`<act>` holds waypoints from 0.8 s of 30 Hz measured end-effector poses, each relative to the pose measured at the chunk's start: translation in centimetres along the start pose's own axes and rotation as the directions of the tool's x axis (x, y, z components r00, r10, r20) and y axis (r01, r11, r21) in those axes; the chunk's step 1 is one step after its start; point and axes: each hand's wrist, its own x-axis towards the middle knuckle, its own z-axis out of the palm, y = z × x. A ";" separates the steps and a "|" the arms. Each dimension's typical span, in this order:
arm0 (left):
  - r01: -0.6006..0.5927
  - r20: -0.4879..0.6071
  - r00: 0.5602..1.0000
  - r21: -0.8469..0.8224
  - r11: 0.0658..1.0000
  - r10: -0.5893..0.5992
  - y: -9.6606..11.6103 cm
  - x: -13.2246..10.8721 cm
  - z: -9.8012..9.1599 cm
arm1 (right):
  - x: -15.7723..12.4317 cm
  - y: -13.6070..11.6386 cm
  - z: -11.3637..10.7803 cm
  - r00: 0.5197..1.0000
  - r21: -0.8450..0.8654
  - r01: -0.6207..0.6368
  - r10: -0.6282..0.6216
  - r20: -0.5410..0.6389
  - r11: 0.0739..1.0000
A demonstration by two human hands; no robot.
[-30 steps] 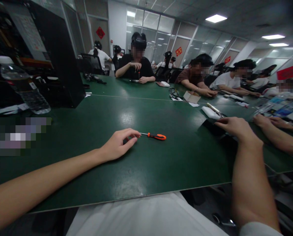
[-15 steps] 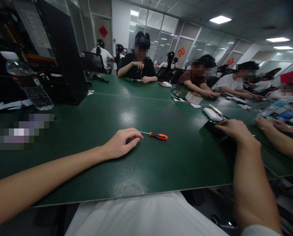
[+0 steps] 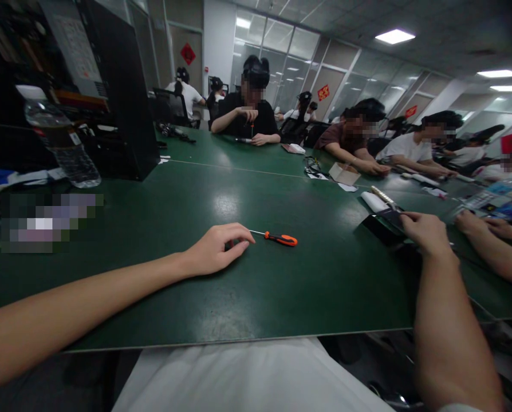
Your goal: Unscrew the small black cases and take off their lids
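My left hand [image 3: 222,248] rests on the green table with its fingers loosely bent and a gap between thumb and forefinger. Just beyond its fingertips lies a screwdriver [image 3: 282,238] with an orange and black handle, its shaft pointing at the hand. Whether the fingers touch the shaft's tip, I cannot tell. Over at the right, my right hand [image 3: 428,232] grips the edge of a black, flat, box-like thing [image 3: 381,228], which is tilted on the table. Its exact kind does not show. Behind it lies a white pouch-like thing [image 3: 374,201].
A plastic bottle [image 3: 65,140] stands at the left beside a tall black case [image 3: 122,86]. A small open carton [image 3: 343,173] sits toward the back right. Across the table a person [image 3: 246,109] works with a screwdriver. Another person's hand [image 3: 471,223] is close on my right.
My right hand has raised and tilted the black flat thing, so more of its side shows. The left hand and screwdriver keep their places on the table; the view has shifted slightly.
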 end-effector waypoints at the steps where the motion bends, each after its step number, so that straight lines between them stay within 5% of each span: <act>1: -0.003 -0.001 1.000 -0.003 1.000 0.003 0.0 0.0 0.0 | 0.1 0.0 0.1 1.000 -0.002 -0.003 0.003 0.010 1.000; 10: -0.021 -0.004 1.000 -0.012 1.000 0.021 0.0 -0.1 0.1 | 1.3 0.0 1.1 0.995 -0.044 0.011 -0.006 0.096 0.999; 19: -0.023 0.012 1.000 -0.005 1.000 0.023 0.1 -0.2 0.2 | 0.8 -0.3 0.5 0.986 -0.106 -0.110 0.122 0.114 0.988; 24: -0.042 0.019 0.999 0.011 0.999 0.041 0.0 -0.1 0.2 | 1.2 -0.1 1.1 0.994 -0.053 0.108 -0.108 -0.009 0.993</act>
